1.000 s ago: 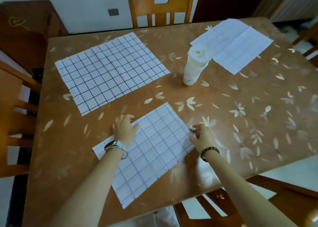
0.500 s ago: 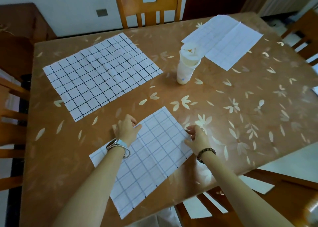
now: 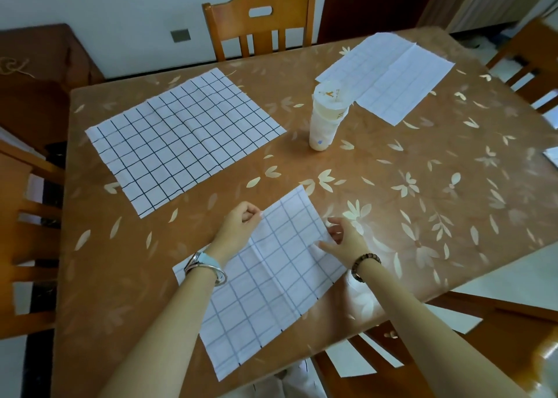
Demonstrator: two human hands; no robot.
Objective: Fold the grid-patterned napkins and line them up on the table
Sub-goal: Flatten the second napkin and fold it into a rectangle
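From the head view, the near napkin (image 3: pixel 265 277) lay flat on the table (image 3: pixel 407 216), its long axis running diagonally from the far corner toward the near edge, where its lower end overhung slightly; the left hand (image 3: pixel 238 228) was curled shut, pinching the napkin's left edge near the far corner; the right hand (image 3: pixel 341 240) had its fingers (image 3: pixel 333 231) half spread, tips nipping the right edge, which lifted a little there. Both hands sat at the far end, so I judged the fold would bring that end toward the body, along the long axis. A second napkin (image 3: pixel 184 141) lay spread well to the far left; a third napkin (image 3: pixel 389 77) sat far right, its corner hidden behind the cup (image 3: pixel 324 120). Whether the right grip was firm was hard to make out.
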